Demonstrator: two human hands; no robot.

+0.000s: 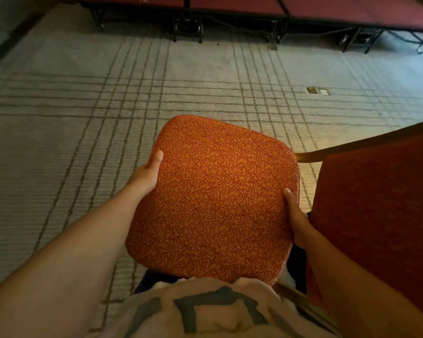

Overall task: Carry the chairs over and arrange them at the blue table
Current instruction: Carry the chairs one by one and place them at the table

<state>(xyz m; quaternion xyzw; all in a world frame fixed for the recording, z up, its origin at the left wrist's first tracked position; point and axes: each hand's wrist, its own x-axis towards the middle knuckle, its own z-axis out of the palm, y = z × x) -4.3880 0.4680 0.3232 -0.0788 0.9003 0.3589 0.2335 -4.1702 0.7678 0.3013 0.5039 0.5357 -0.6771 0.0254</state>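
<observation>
Head view: a person holds a chair [213, 198] by its padded seat, seen from above, the orange cushion with its dark red scroll pattern filling the near centre of the frame. The left hand [144, 176] clasps the cushion's left edge, thumb lying on top of the fabric and the other fingers hidden beneath; its grip is pressed onto the seat. The right hand [297, 219] clasps the right edge the same way, thumb on top, fingers tucked under the rim, its grip likewise closed on the seat. Both bare forearms reach in from the near corners. The near edge of the cushion sits just against the person's pale shirt [205, 313], which carries large dark lettering. The chair's legs are hidden under the cushion, so whether it is lifted clear of the floor cannot be told.

Just to the right, a second chair [381, 215] in dull red fabric stands close beside the held one, with a gold-coloured frame bar showing along its far edge and another near the person's right hip.

The floor is pale grey carpet [83, 118] crossed by bands of darker lines. A small metal floor plate [318, 91] lies in the carpet, far right of centre. Along the far edge runs a row of dark red platforms [230, 3] on black folding legs.
</observation>
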